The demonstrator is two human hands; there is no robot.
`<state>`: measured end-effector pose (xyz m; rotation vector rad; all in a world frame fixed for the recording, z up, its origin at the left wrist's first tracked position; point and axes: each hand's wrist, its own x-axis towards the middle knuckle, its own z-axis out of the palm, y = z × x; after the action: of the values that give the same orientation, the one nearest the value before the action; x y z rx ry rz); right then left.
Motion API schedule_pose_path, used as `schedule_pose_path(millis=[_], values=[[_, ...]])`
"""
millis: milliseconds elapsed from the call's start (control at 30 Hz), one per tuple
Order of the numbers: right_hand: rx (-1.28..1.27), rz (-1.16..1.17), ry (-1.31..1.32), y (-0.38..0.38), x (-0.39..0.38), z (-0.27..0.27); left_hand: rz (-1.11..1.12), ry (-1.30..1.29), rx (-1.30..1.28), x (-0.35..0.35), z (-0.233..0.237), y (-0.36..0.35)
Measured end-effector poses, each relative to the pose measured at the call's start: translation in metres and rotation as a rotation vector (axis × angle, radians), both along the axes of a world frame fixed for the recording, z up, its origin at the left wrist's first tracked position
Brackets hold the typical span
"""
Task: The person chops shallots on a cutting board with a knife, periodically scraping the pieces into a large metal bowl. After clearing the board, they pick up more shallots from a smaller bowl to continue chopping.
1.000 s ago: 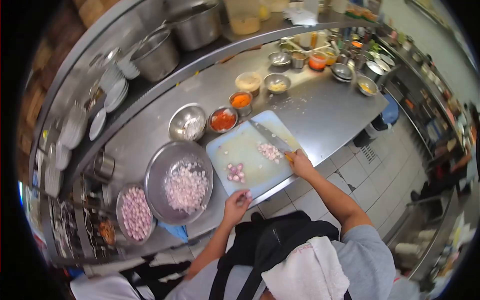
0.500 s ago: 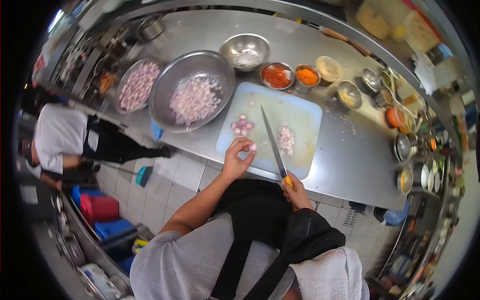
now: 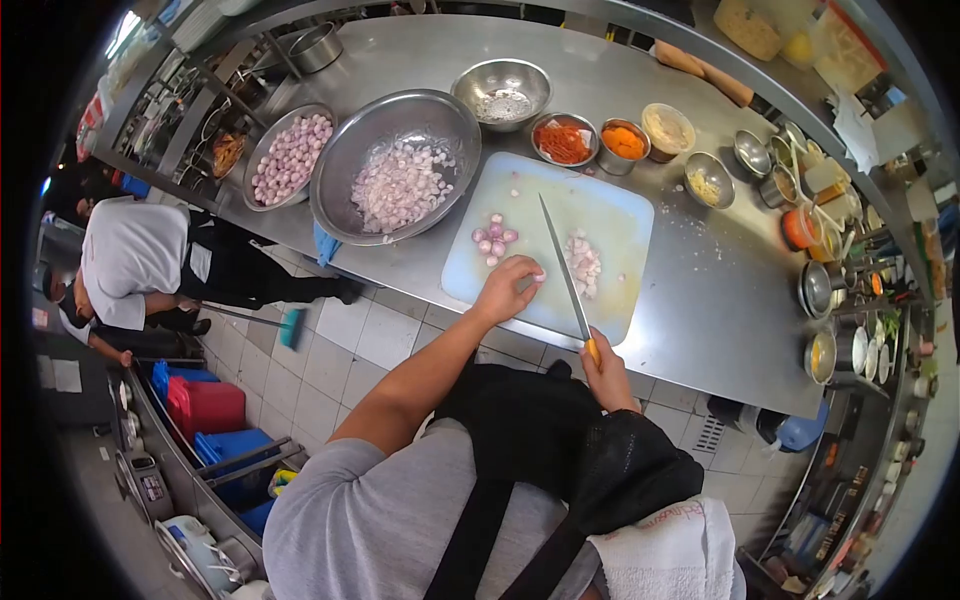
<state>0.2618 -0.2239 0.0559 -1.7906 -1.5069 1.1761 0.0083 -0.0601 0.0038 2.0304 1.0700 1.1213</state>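
Note:
My left hand (image 3: 507, 290) is over the near edge of the pale cutting board (image 3: 627, 215), its fingers pinched on a small peeled shallot (image 3: 539, 275). In my right hand (image 3: 608, 376) is a long knife (image 3: 566, 265) by its yellow handle, the blade slanting up and left across the board. A cluster of whole shallots (image 3: 494, 238) sits left of the blade, beyond my left hand. Chopped shallot (image 3: 582, 265) lies in a pile just right of the blade.
A wide steel bowl (image 3: 335, 170) of sliced shallots stands left of the board, with a bowl of whole shallots (image 3: 290, 160) beyond. Behind the board are a steel bowl (image 3: 502, 80), red strips (image 3: 562, 143) and orange food (image 3: 625, 141). A person (image 3: 135, 255) with a broom is at left.
My left hand has brought the shallot rightward, closer to the blade, with its fingers now more curled. The knife stays in my right hand. The whole view has shifted slightly.

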Motion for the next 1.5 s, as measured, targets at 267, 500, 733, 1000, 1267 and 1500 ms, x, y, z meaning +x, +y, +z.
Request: schedule_pose_path(millis=[267,500,733,1000,1267,1500], values=[[-0.043,0.044,-0.188,-0.009,-0.005,-0.052,-0.058,-0.016,-0.040,-0.012,-0.006,0.009],[0.001,0.108,-0.315,-0.017,-0.012,-0.012,-0.098,-0.032,0.021,-0.012,-0.006,0.012],[0.006,0.104,-0.412,-0.060,-0.024,0.033,-0.180,0.008,-0.013,-0.011,-0.009,0.017],[-0.027,0.035,-0.435,-0.059,-0.043,0.018,-0.164,-0.001,0.029,-0.008,-0.011,0.020],[0.011,0.024,-0.391,-0.064,-0.036,0.010,-0.172,-0.007,-0.002,-0.009,-0.015,0.022],[-0.013,0.075,-0.365,-0.060,-0.022,0.011,-0.173,-0.002,0.010,-0.008,-0.012,0.021]])
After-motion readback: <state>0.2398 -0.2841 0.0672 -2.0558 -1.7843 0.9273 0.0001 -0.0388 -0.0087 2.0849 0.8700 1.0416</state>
